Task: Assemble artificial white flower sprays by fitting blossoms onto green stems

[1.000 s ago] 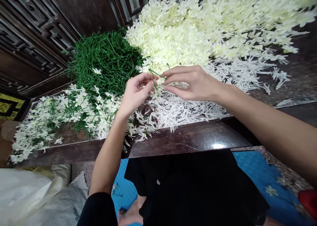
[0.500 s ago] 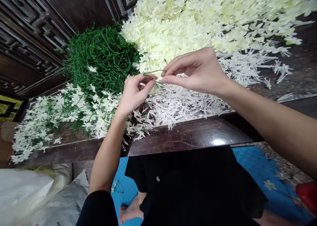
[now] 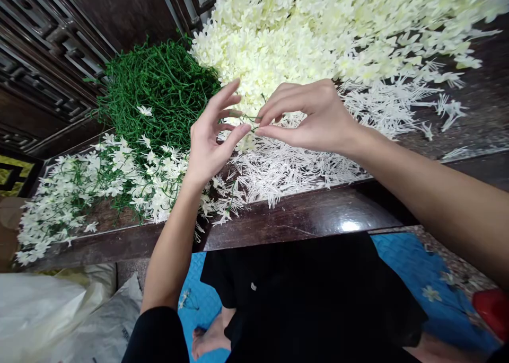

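A thin green plastic stem point(image 3: 248, 120) is pinched between the thumb and fingers of my right hand point(image 3: 318, 114), above the work surface. Facing it, my left hand point(image 3: 209, 140) has its fingers spread, with the thumb tip close to the stem's left end; whether it touches I cannot tell. Beneath my hands lies a pile of white artificial stamens point(image 3: 294, 164). Cream flower petals point(image 3: 274, 50) are heaped behind them. To the left is a tangled mound of green stems point(image 3: 155, 93), and in front of it white flowers on green stems point(image 3: 119, 172).
The dark wooden bench point(image 3: 286, 214) has a raised front edge before my lap. Carved dark wood panels point(image 3: 59, 40) stand behind. White plastic bags point(image 3: 59, 315) lie at lower left. Blue matting point(image 3: 202, 283) covers the floor, and a red object point(image 3: 492, 310) is at lower right.
My left hand's fingers have loosened from the stem and spread upward. My right hand keeps its pinch on the stem, nearly in the same place.
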### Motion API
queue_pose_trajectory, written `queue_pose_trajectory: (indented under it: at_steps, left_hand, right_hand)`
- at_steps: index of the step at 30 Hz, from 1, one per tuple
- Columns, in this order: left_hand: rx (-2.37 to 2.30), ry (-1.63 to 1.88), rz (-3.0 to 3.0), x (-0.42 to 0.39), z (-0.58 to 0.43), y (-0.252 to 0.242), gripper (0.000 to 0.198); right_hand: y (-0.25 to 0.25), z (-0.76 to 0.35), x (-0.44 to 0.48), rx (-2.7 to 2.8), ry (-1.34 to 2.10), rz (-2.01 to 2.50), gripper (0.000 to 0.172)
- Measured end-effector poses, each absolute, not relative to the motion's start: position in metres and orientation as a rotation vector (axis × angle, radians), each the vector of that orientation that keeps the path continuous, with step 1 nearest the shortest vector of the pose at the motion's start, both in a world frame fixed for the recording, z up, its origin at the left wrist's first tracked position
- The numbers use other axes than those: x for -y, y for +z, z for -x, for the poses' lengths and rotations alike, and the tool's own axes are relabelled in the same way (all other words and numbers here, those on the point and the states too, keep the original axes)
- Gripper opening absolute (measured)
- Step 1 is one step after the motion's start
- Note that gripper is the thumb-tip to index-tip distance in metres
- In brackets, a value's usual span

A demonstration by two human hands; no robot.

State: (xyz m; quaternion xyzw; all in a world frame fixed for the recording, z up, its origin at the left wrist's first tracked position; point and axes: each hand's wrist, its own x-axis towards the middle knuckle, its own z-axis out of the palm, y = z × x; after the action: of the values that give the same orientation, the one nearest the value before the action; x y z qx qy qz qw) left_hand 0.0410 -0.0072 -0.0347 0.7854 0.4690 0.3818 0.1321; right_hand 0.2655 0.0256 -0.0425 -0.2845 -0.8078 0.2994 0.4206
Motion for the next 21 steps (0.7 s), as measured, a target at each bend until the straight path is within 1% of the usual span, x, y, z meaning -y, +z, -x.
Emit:
queue_pose_trajectory:
  at_steps: [2,3,8,10,14,17,21]
  left_hand:
    - [-1.305,1.150,-2.278,0.010,-0.045,-0.035,0.024]
    - [-1.288,1.170,-2.270,0.011,-0.046,-0.036,0.020]
    - [-1.413,1.292,-2.155,0.010,-0.043,-0.039,0.026]
    - [-1.385,1.352,-2.106,0.011,-0.042,-0.036,0.029]
    - [-1.363,1.389,-2.055,0.012,-0.042,-0.032,0.036]
    - [-1.486,1.384,-2.070,0.008,-0.042,-0.035,0.032]
    - [-1.484,1.409,-2.126,0.000,-0.037,-0.044,0.020]
  right_hand:
    - [-0.042,-0.265,-0.024,2.064,0.767,0.709,0.012]
    - [-0.042,-0.266,-0.023,2.074,0.768,0.719,0.013]
    - [-0.043,-0.268,-0.027,2.148,0.660,0.767,0.018]
    - [-0.047,-0.269,-0.030,2.230,0.627,0.732,0.022]
    - [-0.058,-0.268,-0.034,2.470,0.677,0.606,0.032]
    - [-0.065,-0.267,-0.035,2.595,0.629,0.558,0.037]
    - [-0.066,-0.268,-0.036,2.586,0.606,0.575,0.040]
